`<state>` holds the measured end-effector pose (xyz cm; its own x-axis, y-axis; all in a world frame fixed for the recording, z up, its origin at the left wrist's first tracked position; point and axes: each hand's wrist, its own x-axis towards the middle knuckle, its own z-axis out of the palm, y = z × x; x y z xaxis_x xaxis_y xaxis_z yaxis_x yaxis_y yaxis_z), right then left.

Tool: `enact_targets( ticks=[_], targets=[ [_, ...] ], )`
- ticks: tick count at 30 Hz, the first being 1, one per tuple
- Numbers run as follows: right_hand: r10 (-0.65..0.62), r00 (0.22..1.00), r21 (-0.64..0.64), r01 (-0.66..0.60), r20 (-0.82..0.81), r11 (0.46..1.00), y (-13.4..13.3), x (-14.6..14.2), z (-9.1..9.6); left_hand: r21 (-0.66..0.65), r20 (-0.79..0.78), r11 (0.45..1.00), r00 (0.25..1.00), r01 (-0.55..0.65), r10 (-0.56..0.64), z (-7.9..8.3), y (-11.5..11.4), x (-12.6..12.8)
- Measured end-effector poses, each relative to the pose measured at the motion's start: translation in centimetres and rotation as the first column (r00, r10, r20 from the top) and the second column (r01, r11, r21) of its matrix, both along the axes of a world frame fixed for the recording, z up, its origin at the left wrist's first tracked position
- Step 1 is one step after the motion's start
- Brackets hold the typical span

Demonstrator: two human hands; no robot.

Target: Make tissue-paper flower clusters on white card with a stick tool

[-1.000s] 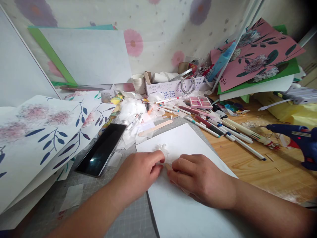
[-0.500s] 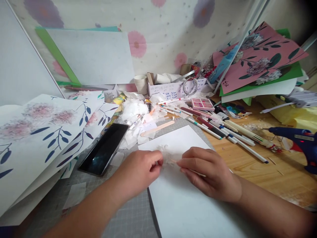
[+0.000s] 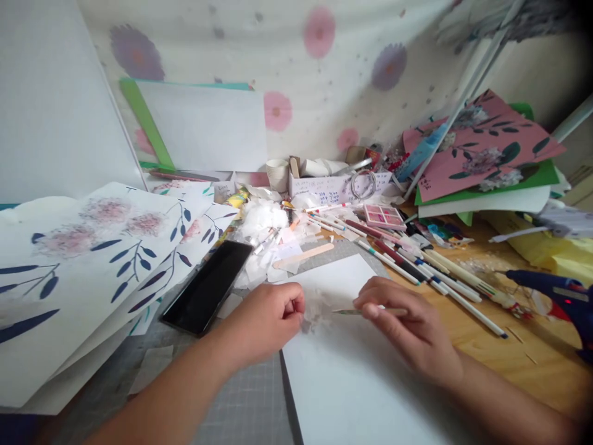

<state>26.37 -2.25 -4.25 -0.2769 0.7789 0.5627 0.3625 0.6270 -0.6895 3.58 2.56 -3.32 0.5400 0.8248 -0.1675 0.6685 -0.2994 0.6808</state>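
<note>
My left hand (image 3: 273,315) is closed in a pinch at a wisp of thin, whitish, see-through material (image 3: 319,311), which looks like tissue or fibre. The wisp lies over a white sheet of paper (image 3: 352,377). To its right, my right hand (image 3: 403,321) grips a slim, pointed, pale stick-like tool (image 3: 345,311), its tip aimed left at the wisp with a small gap between them. Fingers hide the middle of the tool, so its exact kind cannot be made out. Under the paper is a grey cutting mat (image 3: 245,402).
A black phone (image 3: 208,287) lies left of the paper, near painted flower sheets (image 3: 125,247). Behind are white cotton (image 3: 264,216), a wooden craft stick (image 3: 303,255) and paper cups (image 3: 278,175). Several pens (image 3: 472,306) and a blue glue gun (image 3: 551,287) are at right.
My right hand has drawn back to the right from the wisp and turned, showing more of the pointed tool. My left hand keeps its pinch. The camera view has tilted up and left.
</note>
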Motion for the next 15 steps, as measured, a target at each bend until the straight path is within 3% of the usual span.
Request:
enact_targets(
  ticks=[3,6,8,10,15],
  targets=[
    [-0.007,1.000,-0.065,0.006,-0.011,0.998,2.5,0.3,1.6,-0.063,0.035,0.997,0.999,-0.036,0.039,0.0,-0.1,-0.1],
    [0.034,0.976,-0.121,-0.008,0.215,0.993,6.1,-1.0,3.1,-0.124,0.100,0.991,0.993,-0.046,0.059,-0.4,0.0,-0.3],
    [-0.028,0.910,-0.151,0.099,0.414,0.984,8.7,-2.6,3.4,-0.158,0.153,0.986,0.985,-0.054,0.078,-0.8,0.1,-0.5],
    [-0.079,0.814,-0.164,0.210,0.576,0.964,11.1,-4.4,3.1,-0.177,0.189,0.982,0.977,-0.069,0.102,-1.3,0.3,-0.7],
    [-0.171,0.741,-0.241,0.414,0.650,0.878,16.2,-7.3,0.8,-0.189,0.234,0.976,0.960,-0.108,0.151,-1.9,0.9,-0.7]
  ],
)
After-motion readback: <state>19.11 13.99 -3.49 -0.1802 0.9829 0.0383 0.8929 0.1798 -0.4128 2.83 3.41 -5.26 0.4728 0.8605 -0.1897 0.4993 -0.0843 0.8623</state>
